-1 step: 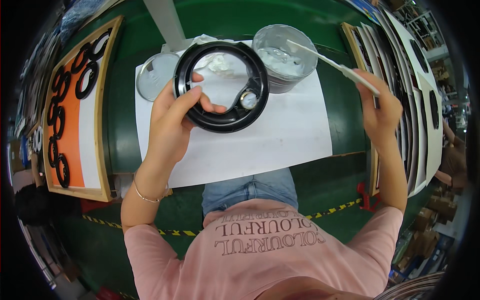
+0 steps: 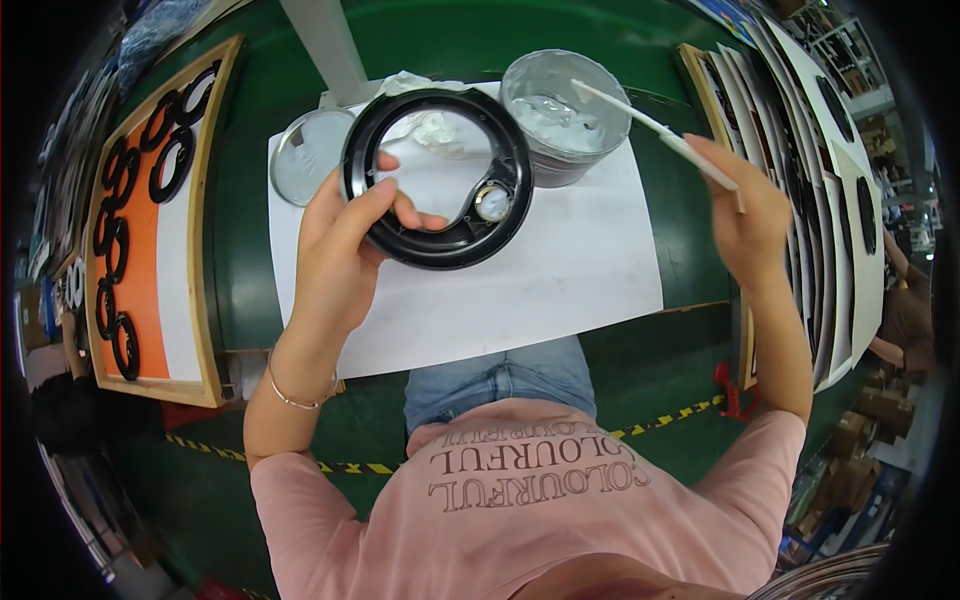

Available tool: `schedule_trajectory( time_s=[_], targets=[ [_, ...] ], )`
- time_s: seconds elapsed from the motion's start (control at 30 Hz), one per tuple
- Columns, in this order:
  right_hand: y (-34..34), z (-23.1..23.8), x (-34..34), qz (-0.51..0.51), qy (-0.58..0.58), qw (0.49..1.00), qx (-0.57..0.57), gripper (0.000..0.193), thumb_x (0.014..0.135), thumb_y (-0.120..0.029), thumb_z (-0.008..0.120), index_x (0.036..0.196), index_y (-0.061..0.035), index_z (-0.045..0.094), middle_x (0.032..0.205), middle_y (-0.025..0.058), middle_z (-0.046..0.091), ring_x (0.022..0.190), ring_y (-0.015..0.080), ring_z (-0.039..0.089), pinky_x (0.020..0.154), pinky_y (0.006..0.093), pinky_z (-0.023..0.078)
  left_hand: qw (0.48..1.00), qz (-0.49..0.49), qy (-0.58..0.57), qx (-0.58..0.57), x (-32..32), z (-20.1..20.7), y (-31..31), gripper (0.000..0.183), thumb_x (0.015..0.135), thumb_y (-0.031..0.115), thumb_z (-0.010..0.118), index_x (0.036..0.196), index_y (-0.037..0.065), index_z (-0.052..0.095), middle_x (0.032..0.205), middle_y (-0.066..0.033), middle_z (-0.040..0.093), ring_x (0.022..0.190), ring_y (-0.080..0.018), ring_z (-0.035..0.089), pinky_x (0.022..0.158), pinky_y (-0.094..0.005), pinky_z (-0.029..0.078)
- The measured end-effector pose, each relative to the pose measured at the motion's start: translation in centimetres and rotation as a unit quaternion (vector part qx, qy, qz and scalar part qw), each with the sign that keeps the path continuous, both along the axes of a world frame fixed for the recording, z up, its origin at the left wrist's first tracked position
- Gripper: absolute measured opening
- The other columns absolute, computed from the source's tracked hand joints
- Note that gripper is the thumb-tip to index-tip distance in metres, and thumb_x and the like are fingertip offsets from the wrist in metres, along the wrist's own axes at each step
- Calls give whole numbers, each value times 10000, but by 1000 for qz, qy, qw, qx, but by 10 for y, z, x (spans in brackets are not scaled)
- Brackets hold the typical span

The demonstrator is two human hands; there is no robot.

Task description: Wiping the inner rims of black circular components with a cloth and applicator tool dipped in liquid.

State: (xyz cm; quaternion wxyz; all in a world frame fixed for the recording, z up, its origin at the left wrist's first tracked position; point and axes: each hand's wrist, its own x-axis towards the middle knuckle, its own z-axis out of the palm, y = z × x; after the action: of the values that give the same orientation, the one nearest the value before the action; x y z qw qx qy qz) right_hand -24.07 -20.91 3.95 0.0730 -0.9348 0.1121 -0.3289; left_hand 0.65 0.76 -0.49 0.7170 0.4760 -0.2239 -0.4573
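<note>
My left hand (image 2: 345, 220) grips the left side of a black plastic ring (image 2: 512, 150), its thumb on the rim and its fingers curling through the opening. A small round silvery part (image 2: 492, 203) sits at the ring's lower right inside edge. My right hand (image 2: 748, 205) is closed round a thin white stick (image 2: 655, 127), like a flat brush or spatula. The stick's far tip is over a clear tub (image 2: 565, 165) of whitish grease (image 2: 560, 122). Whether the tip touches the grease I cannot tell.
White paper (image 2: 500, 300) covers the green table (image 2: 240, 270). A round lid (image 2: 308, 160) and a crumpled white tissue (image 2: 437, 130) lie behind the ring. To the left, a wooden-framed tray (image 2: 208, 340) holds several black rings; stacked boards (image 2: 845, 280) stand at right. A pale post (image 2: 328, 45) rises at the back.
My right hand has shifted slightly left with the stick, whose tip stays over the tub. The ring in my left hand has moved slightly left and down.
</note>
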Motion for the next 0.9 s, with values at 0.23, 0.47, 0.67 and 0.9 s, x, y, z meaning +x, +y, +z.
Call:
schedule_trajectory(
  time_s=[0.23,0.47,0.67,0.9],
  targets=[
    [38,-24,-28,4,139,952,-271,247,728,-25,559,962,-48,634,956,150,612,866,268,617,725,297,505,996,54,43,-48,7,-14,14,185,876,102,390,1045,30,416,693,-90,536,765,-246,618,655,-311,517],
    [49,18,-46,-88,-37,993,66,180,803,45,519,973,30,576,932,163,630,811,257,632,703,267,486,991,32,-115,-63,-13,-6,1,179,887,101,424,1032,6,382,691,-106,566,750,-243,617,713,-312,486],
    [55,36,-17,112,7,993,33,229,740,68,515,963,15,512,868,169,633,735,264,635,618,294,495,987,8,-139,-84,-24,-1,-2,194,886,114,433,1039,1,391,674,-108,564,735,-238,618,721,-324,485],
    [56,38,-7,147,47,983,-95,176,745,-13,516,921,-8,503,843,172,632,655,262,627,515,285,478,994,16,-93,-58,-24,5,-1,205,882,121,433,1047,5,400,667,-112,563,712,-243,624,671,-310,511]
  ],
)
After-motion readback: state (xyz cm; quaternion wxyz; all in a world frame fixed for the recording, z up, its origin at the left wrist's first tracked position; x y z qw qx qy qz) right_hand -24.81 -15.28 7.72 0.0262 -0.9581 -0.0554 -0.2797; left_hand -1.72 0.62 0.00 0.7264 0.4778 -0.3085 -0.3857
